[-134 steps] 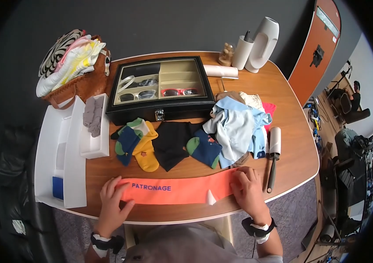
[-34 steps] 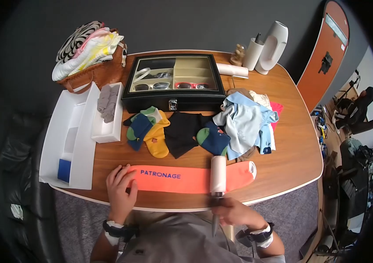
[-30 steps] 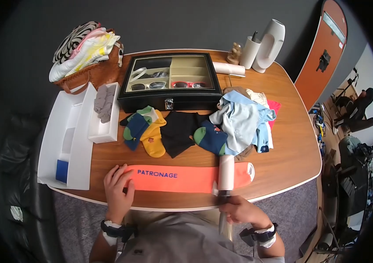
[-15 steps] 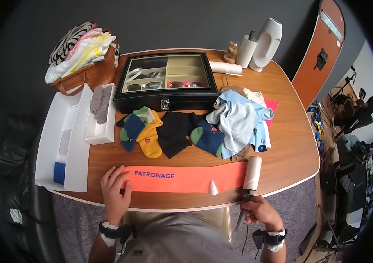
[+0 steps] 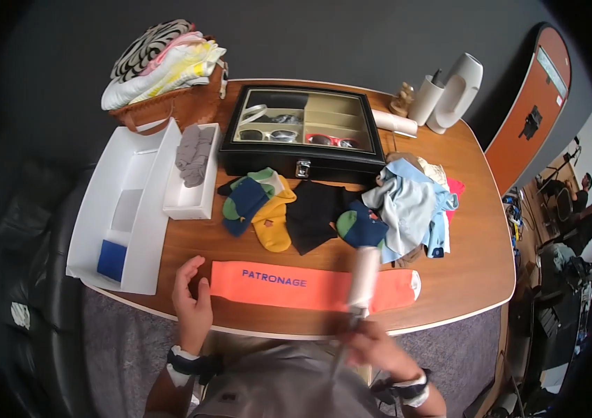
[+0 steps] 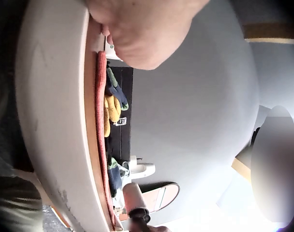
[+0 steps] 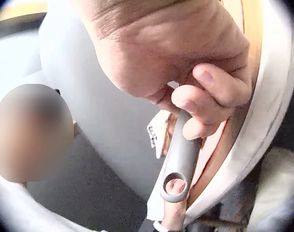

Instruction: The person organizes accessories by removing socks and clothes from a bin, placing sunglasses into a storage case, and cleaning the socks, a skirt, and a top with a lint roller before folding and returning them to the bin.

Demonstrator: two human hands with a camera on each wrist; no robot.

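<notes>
A long coral sock (image 5: 275,285) with blue PATRONAGE lettering lies flat along the front of the table. My right hand (image 5: 372,348) grips the grey handle of a lint roller, its pale roll (image 5: 364,275) over the right part of the sock; both are blurred. Whether the roll touches the fabric I cannot tell. In the right wrist view, the fingers of my right hand (image 7: 185,72) curl round the handle (image 7: 180,159). My left hand (image 5: 193,306) is at the sock's left end, fingers slightly bent, holding nothing; a narrow gap shows between them.
Behind the sock lie patterned socks (image 5: 247,198), a yellow sock (image 5: 271,230), black cloth (image 5: 313,216) and light blue clothing (image 5: 407,209). A black glasses case (image 5: 254,164) stands farther back. White boxes (image 5: 146,244) are at the left, a white vase (image 5: 456,94) at the back right.
Since half a second ago, the lint roller in my right hand has moved left from the sock's right end. My left hand has come off the sock's left end.
</notes>
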